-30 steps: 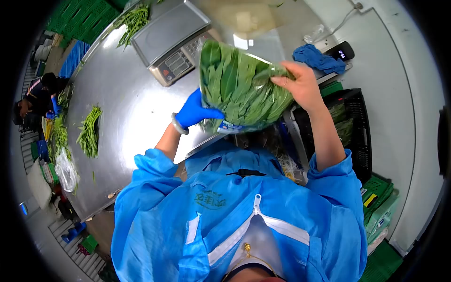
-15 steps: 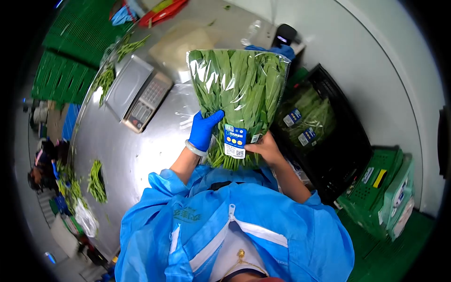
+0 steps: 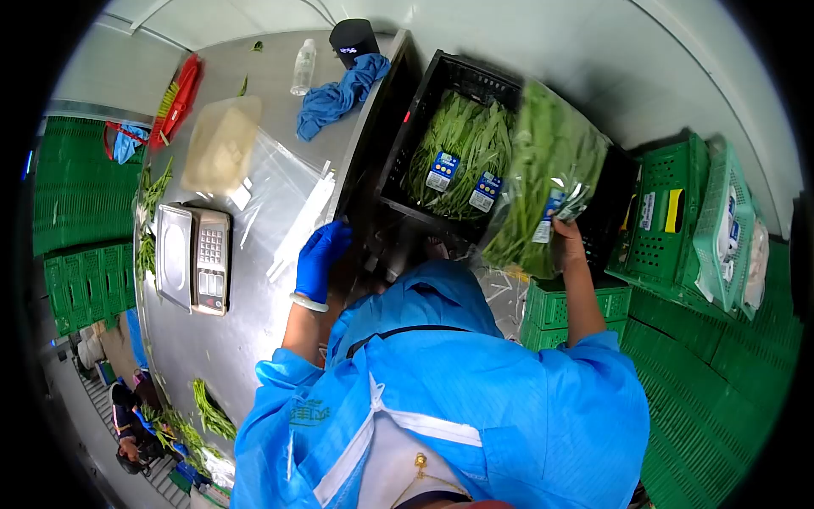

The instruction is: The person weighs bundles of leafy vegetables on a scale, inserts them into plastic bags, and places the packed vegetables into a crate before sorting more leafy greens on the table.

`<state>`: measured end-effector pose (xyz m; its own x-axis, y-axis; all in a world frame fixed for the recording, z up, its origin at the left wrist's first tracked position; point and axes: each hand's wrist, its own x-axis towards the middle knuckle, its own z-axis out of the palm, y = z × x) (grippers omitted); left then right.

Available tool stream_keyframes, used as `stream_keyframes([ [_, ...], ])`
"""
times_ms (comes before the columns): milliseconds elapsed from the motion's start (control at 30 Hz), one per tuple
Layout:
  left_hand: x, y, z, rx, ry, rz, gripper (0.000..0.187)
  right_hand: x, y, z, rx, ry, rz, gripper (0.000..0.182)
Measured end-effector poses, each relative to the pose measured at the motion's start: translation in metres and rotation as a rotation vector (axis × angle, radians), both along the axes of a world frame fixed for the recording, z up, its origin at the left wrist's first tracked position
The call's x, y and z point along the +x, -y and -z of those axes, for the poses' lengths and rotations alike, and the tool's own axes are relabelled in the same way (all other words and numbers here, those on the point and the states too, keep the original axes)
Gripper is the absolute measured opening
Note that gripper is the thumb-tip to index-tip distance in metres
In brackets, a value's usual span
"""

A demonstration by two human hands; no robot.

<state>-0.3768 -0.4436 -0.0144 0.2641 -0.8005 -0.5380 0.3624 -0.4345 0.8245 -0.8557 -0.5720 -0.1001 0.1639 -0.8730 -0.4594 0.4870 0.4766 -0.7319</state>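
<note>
My bare right hand [image 3: 570,244] grips the lower part of a clear bag of leafy greens [image 3: 543,161] with a blue and white label. The bag is tilted over the right part of a black crate [image 3: 449,75]. Inside that crate lie packed greens [image 3: 462,136] with two labels showing. My left hand [image 3: 323,252], in a blue glove, is over the steel table's edge near a stack of clear plastic bags [image 3: 284,199]. Its fingers are bunched, and whatever they might hold cannot be made out.
On the steel table [image 3: 263,339] are a scale [image 3: 195,259], a bottle [image 3: 303,68], a blue cloth [image 3: 343,95] and loose greens [image 3: 212,411]. Green crates [image 3: 661,212] stand at the right. A person [image 3: 131,428] is at the far lower left.
The view has turned toward the black crate. My right hand has carried the bag right, over the crate. My left hand has let go of the bag and moved away from it.
</note>
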Motion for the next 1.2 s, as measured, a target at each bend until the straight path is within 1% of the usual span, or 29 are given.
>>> stream_keyframes([
  [33, -0.001, -0.006, 0.008, 0.032, 0.008, -0.009, 0.034, -0.017, 0.004, 0.014, 0.03, 0.015, 0.017, 0.047],
  [100, -0.008, -0.016, 0.015, 0.086, -0.042, -0.033, 0.033, -0.045, 0.013, 0.054, 0.072, -0.114, 0.01, 0.049],
  [167, -0.019, -0.024, 0.016, 0.148, -0.104, -0.1, 0.032, -0.06, 0.022, 0.114, 0.208, -0.289, -0.02, 0.053],
  [200, -0.018, -0.031, 0.021, 0.137, -0.141, -0.089, 0.032, -0.052, 0.03, 0.117, 0.27, -0.381, -0.052, 0.056],
  [233, -0.018, -0.037, 0.027, 0.149, -0.12, -0.057, 0.033, -0.034, 0.037, 0.122, 0.501, -1.018, -0.095, 0.06],
  [300, -0.011, -0.055, 0.036, 0.178, -0.06, -0.04, 0.035, -0.047, 0.044, 0.162, 0.093, -0.963, -0.386, 0.059],
  [333, -0.013, -0.065, 0.038, 0.188, -0.03, -0.081, 0.037, -0.04, 0.048, 0.17, 0.103, -1.034, -0.315, 0.052],
  [367, -0.011, -0.08, 0.05, 0.232, 0.02, -0.119, 0.037, -0.045, 0.052, 0.183, 0.098, -0.81, -0.279, 0.054],
  [400, -0.008, -0.097, 0.055, 0.196, 0.035, -0.101, 0.036, -0.059, 0.06, 0.217, -0.031, -0.979, -0.244, 0.052],
  [433, -0.014, -0.106, 0.054, 0.201, 0.071, -0.152, 0.033, -0.044, 0.062, 0.193, -0.206, -1.127, -0.154, 0.049],
  [467, -0.017, -0.119, 0.058, 0.229, 0.085, -0.207, 0.032, -0.013, 0.062, 0.14, -0.309, -1.485, -0.215, 0.052],
  [500, -0.021, -0.136, 0.074, 0.285, 0.05, -0.292, 0.029, -0.012, 0.071, 0.154, -0.435, -1.605, -0.172, 0.057],
  [533, -0.025, -0.151, 0.079, 0.284, 0.128, -0.285, 0.028, 0.015, 0.074, 0.14, -0.603, -1.632, -0.197, 0.057],
  [567, -0.034, -0.19, 0.096, 0.253, 0.135, -0.412, 0.027, 0.081, 0.085, 0.102, -0.845, -1.603, -0.249, 0.057],
  [600, -0.042, -0.202, 0.104, 0.231, 0.16, -0.347, 0.031, 0.104, 0.073, 0.068, -0.898, -1.421, -0.303, 0.055],
  [633, -0.037, -0.213, 0.099, 0.294, 0.125, -0.35, 0.033, 0.142, 0.054, 0.047, -0.926, -1.239, -0.355, 0.054],
  [667, -0.039, -0.224, 0.103, 0.286, 0.128, -0.4, 0.031, 0.178, 0.046, 0.024, -1.029, -1.045, -0.463, 0.054],
  [767, -0.049, -0.274, 0.122, 0.261, 0.17, -0.507, 0.03, 0.274, 0.009, -0.032, -1.387, -0.774, -0.824, 0.04],
  [800, -0.053, -0.291, 0.122, 0.262, 0.182, -0.548, 0.031, 0.3, -0.008, -0.042, -1.41, -0.679, -0.898, 0.034],
  [833, -0.057, -0.308, 0.121, 0.3, 0.248, -0.571, 0.031, 0.322, -0.026, -0.049, -1.428, -0.625, -0.963, 0.031],
  [900, -0.067, -0.346, 0.127, 0.308, 0.289, -0.649, 0.031, 0.359, -0.064, -0.055, -1.505, -0.596, -1.136, 0.025],
  [933, -0.071, -0.367, 0.128, 0.35, 0.18, -0.656, 0.036, 0.374, -0.087, -0.055, -1.542, -0.587, -1.199, 0.023],
  [1000, -0.087, -0.414, 0.13, 0.355, 0.21, -0.69, 0.035, 0.398, -0.141, -0.05, -1.665, -0.551, -1.307, 0.022],
  [1033, -0.093, -0.437, 0.131, 0.359, 0.235, -0.698, 0.034, 0.409, -0.166, -0.039, -1.712, -0.511, -1.374, 0.022],
  [1100, -0.11, -0.486, 0.154, 0.429, 0.214, -0.779, 0.032, 0.424, -0.232, -0.032, -1.829, -0.459, -1.485, 0.022],
  [1167, -0.135, -0.546, 0.21, 0.313, 0.208, -0.899, 0.031, 0.436, -0.308, -0.041, -1.941, -0.423, -1.631, 0.022],
  [1200, -0.137, -0.572, 0.182, 0.296, 0.181, -0.934, 0.032, 0.443, -0.341, -0.037, -1.935, -0.301, -1.661, 0.021],
])
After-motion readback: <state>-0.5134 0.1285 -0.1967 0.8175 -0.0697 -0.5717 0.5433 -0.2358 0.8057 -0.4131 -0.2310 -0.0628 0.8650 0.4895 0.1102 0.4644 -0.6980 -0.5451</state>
